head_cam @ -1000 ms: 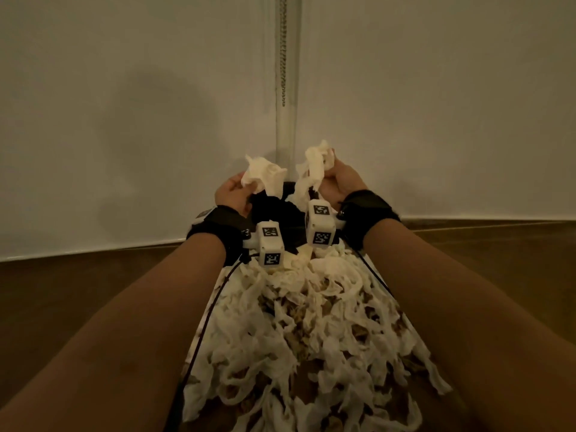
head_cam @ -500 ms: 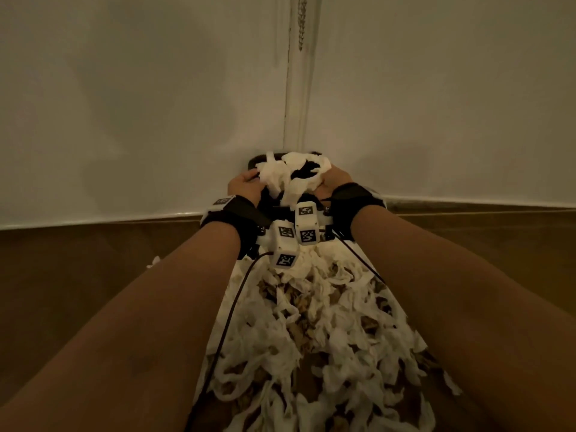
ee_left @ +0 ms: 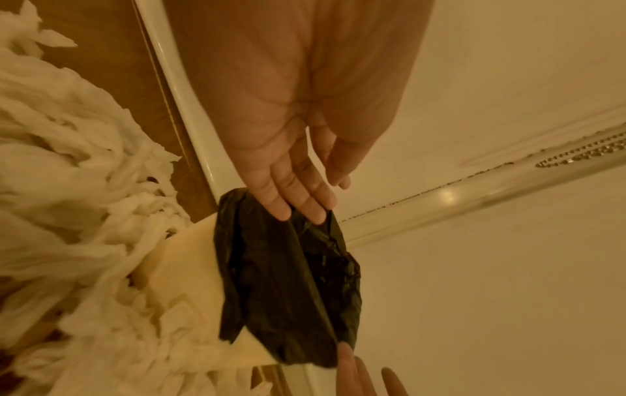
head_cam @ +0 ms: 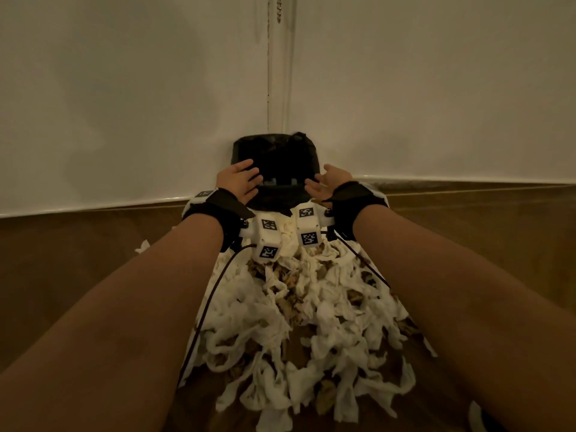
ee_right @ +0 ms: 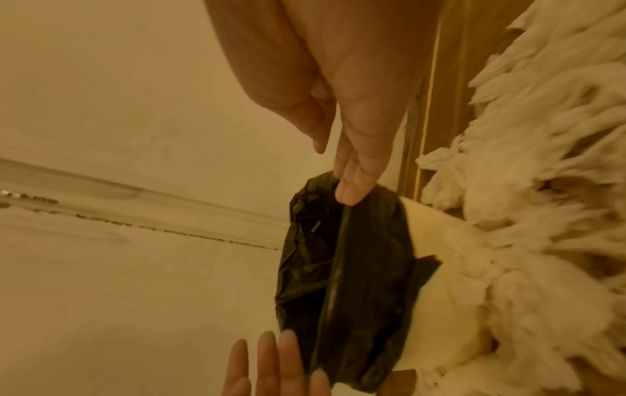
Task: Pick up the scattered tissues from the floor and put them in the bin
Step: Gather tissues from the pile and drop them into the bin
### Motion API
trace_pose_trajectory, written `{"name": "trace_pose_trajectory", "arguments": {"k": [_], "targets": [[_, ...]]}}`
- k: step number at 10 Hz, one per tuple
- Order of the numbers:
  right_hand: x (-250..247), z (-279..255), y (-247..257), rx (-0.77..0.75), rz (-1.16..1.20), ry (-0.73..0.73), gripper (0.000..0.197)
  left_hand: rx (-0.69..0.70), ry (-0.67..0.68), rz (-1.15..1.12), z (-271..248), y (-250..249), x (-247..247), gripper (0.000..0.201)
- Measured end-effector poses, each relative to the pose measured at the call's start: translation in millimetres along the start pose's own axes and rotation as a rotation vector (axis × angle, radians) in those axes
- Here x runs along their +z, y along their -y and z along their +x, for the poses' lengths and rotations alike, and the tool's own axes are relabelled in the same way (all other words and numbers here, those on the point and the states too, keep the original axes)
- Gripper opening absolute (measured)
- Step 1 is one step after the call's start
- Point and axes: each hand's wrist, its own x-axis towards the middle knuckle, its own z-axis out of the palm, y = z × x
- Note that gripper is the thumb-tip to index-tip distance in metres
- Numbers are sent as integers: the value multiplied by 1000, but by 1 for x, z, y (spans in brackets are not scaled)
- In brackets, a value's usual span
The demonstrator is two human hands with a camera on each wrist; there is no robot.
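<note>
Both hands are empty, fingers straight: left hand and right hand flank the rim of the bin in the wall corner. The tissues lie heaped on the floor, reaching the bin's base.

Risk, as we judge it: nudging the light bin over, or dragging its black liner off the rim.

Only our wrist views show fingertips touching liner; only the head view shows the pile's extent.

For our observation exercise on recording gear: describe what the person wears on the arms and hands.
Both forearms are bare, no sleeves. Each wrist carries a black strap holding a white block printed with black-and-white square markers. A thin dark cable trails from the left one. The left hand and right hand are ungloved.
</note>
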Motion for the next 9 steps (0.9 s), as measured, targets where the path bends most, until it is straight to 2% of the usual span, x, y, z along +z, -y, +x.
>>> {"name": "trace_pose_trajectory", "arguments": {"k": [1,2,3,4,5,6,7,8,9], "targets": [[-24,-11,-27,26,382,-14,42,11,-29,78,-21,20,2,40],[-51,-26,-60,78,418,-51,41,6,-64,186,-44,50,4,33],[-83,-45,-98,145,466,-93,42,-68,-9,266,-68,86,4,31],[-100,-65,-134,215,399,-183,38,-143,29,371,-83,121,3,31],[-119,-84,-165,270,301,-244,37,-143,95,582,-95,162,5,29],[-142,-101,-196,302,186,-310,38,-65,181,1029,-103,198,12,23],[-155,-118,-222,304,-38,-416,40,48,343,1376,-109,220,23,23],[-166,-130,-235,369,-187,-495,39,137,523,1622,-111,237,34,24],[-181,-138,-268,320,-57,-567,47,198,544,1745,-110,252,40,33]]}}
